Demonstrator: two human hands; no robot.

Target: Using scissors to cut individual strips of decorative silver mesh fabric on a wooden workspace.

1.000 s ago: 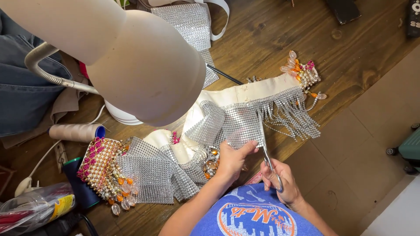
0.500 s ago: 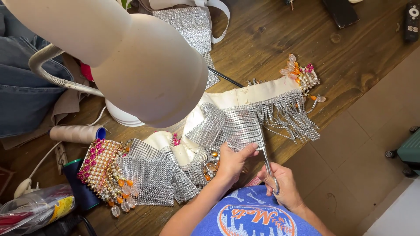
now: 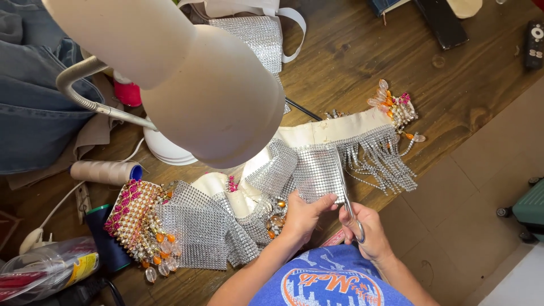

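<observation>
One camera only, worn on the person's head, looking steeply down over the chest onto a wooden table [image 3: 464, 85]. The view faces away from the body, with the table's far side at the top of frame and the tiled floor [image 3: 470, 226] showing at lower right. It sits close: a lamp shade [image 3: 187, 79] stands between lens and table and fills the upper left. Both forearms enter from the bottom edge. No second view overlaps.

The lamp shade [image 3: 187, 73] hides part of the mesh band [image 3: 317, 170]; scissor handles sit inside the right hand [image 3: 362, 229]
</observation>
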